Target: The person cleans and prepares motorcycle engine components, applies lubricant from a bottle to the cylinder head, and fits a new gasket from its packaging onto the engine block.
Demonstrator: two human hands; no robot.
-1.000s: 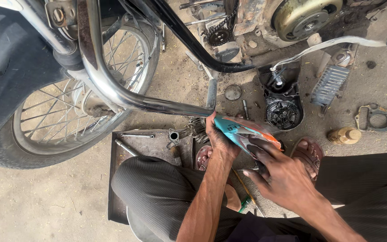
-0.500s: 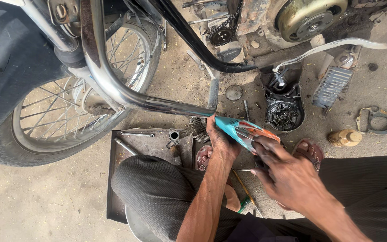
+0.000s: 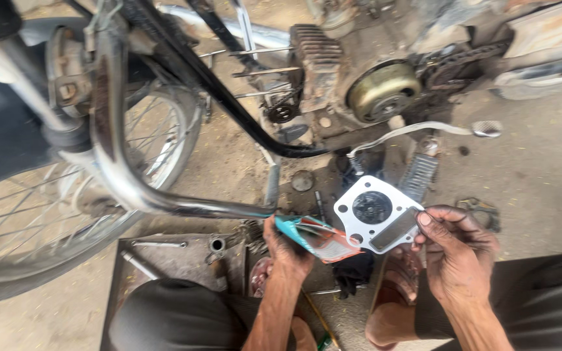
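Dusty workshop concrete spreads under a stripped motorcycle engine [image 3: 365, 91], with loose parts strewn close below it. Since a second ago a white gasket [image 3: 375, 214] has come out of the teal-and-orange packet [image 3: 313, 235]: the right hand [image 3: 456, 250] pinches the gasket's lower corner, while the left hand [image 3: 287, 250] grips the packet. Chrome crash bar [image 3: 144, 188] and spoked wheel [image 3: 60, 208] crowd the left; more open floor lies right.

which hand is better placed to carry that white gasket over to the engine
Right, probably. The right hand already pinches the white gasket at its edge, pulled clear of the packet. The left hand is occupied holding the teal and orange packet, so it would have to let go first.
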